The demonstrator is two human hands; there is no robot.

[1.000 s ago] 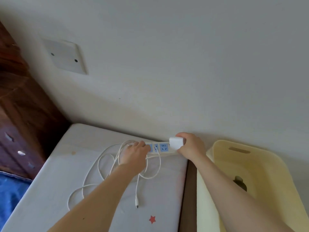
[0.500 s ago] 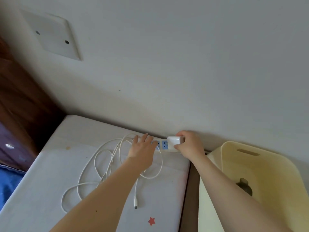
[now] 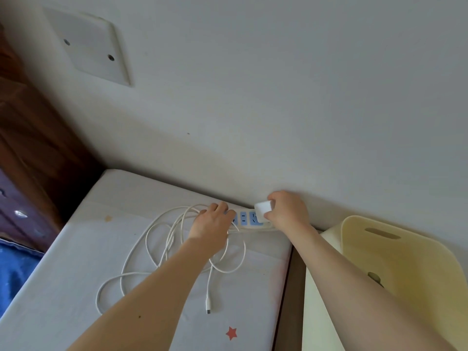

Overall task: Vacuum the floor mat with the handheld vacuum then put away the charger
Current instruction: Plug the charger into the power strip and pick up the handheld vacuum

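The left hand (image 3: 214, 224) covers the nine-o'clock end of the power strip (image 3: 247, 220), and the right hand (image 3: 287, 211) hides its three-o'clock end, so its full length cannot be told. The charger (image 3: 263, 207) is partly wrapped by that hand; its prongs are out of sight. The cable (image 3: 141, 249) passes under the left forearm (image 3: 157, 287). The yellow bin (image 3: 417, 262) is cut off at the frame's four o'clock, and the dark object (image 3: 374, 277) inside is half hidden by the right forearm (image 3: 342, 269). The mat (image 3: 88, 249) runs off at six o'clock.
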